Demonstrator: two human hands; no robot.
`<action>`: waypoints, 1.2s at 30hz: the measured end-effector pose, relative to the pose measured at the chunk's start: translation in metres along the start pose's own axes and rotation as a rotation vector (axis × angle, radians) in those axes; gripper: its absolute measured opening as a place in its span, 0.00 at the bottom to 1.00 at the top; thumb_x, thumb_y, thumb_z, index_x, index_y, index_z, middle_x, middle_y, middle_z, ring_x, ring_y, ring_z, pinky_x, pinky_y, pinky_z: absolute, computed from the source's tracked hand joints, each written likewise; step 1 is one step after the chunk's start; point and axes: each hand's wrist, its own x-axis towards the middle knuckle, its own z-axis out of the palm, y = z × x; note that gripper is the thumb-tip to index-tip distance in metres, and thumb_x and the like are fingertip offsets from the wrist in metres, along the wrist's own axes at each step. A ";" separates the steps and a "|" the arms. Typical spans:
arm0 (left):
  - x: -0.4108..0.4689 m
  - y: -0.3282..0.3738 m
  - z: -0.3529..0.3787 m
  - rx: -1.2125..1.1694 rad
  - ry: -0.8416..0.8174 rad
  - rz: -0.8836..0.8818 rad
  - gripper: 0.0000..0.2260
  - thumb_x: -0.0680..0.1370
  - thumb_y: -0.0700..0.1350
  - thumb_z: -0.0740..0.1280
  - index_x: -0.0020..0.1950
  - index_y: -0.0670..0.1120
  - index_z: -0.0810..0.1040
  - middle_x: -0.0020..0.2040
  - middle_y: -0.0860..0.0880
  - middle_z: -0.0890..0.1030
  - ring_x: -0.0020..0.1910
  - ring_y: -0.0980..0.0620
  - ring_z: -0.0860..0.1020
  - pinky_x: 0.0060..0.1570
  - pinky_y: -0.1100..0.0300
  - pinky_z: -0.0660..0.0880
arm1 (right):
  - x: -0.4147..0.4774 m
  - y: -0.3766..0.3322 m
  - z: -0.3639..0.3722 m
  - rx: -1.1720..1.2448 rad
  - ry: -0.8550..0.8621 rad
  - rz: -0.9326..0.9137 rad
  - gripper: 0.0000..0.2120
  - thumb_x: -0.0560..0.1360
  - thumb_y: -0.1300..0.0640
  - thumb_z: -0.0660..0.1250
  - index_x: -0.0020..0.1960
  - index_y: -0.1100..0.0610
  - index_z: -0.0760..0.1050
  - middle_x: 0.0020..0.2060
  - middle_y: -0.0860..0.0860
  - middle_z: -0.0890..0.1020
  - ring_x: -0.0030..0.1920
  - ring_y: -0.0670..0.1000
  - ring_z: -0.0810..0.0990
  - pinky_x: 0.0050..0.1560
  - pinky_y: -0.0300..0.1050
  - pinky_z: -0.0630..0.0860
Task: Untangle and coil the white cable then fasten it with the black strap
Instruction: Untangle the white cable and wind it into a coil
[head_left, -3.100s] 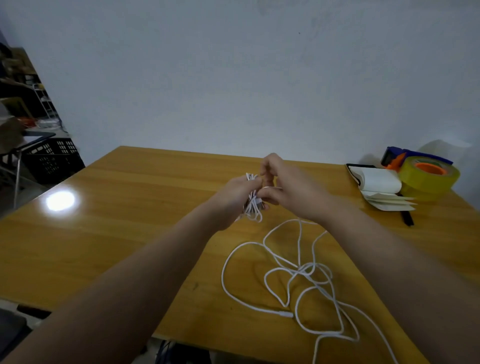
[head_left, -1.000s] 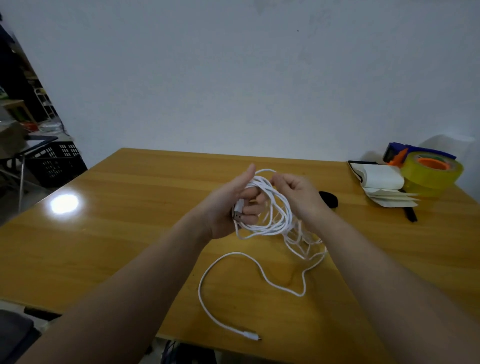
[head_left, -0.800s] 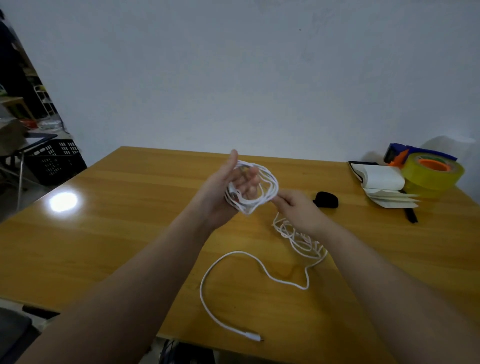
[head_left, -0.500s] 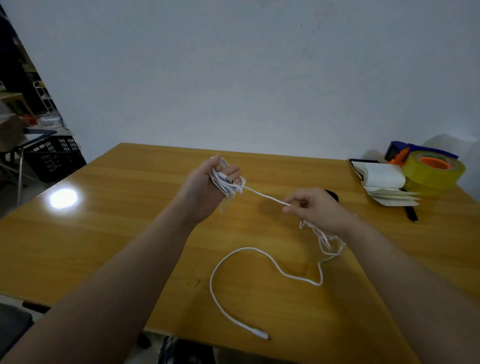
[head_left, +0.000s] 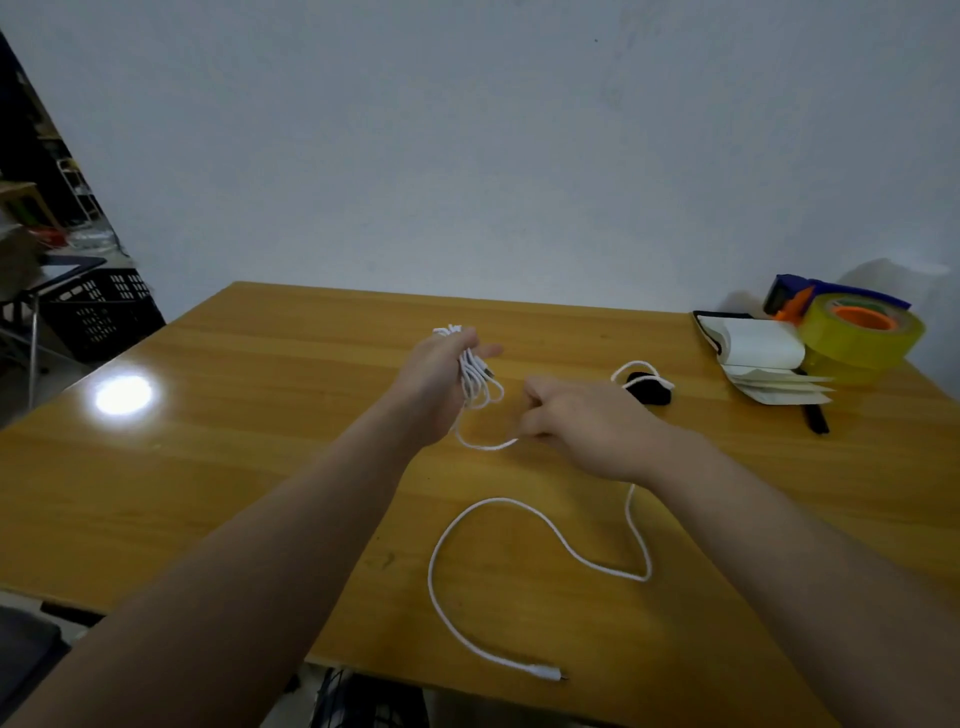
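Fingers of our left hand (head_left: 439, 382) grip the coiled white cable (head_left: 471, 375); fingers of our right hand (head_left: 587, 426) pinch its loose strand. Print on the yellow tape roll (head_left: 860, 347) is too blurred to read.

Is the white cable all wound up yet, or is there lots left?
Partly. Done: several loops sit bunched in the left hand. In hand: the right hand pinches the cable, ready for another loop. Left: a long tail lies loose on the table, and the black strap lies unused beyond the right hand.
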 end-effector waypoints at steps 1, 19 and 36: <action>-0.005 0.000 0.003 0.020 -0.041 -0.015 0.05 0.83 0.41 0.55 0.51 0.41 0.66 0.55 0.37 0.79 0.49 0.44 0.76 0.53 0.52 0.70 | 0.003 -0.001 -0.005 0.065 0.010 0.028 0.08 0.76 0.54 0.59 0.52 0.50 0.75 0.48 0.48 0.72 0.49 0.51 0.74 0.38 0.44 0.63; -0.027 -0.002 0.003 1.110 -0.309 0.134 0.24 0.73 0.62 0.68 0.29 0.43 0.71 0.21 0.46 0.71 0.16 0.55 0.67 0.22 0.67 0.64 | 0.010 0.022 -0.014 0.520 0.053 0.194 0.08 0.66 0.51 0.69 0.34 0.51 0.72 0.34 0.46 0.75 0.40 0.50 0.72 0.44 0.49 0.67; -0.005 -0.013 -0.015 0.659 0.144 0.395 0.23 0.77 0.57 0.65 0.27 0.46 0.67 0.23 0.48 0.66 0.20 0.53 0.67 0.25 0.64 0.66 | 0.008 0.024 -0.002 0.813 0.393 0.442 0.07 0.78 0.60 0.63 0.46 0.60 0.78 0.30 0.49 0.78 0.24 0.37 0.75 0.28 0.30 0.70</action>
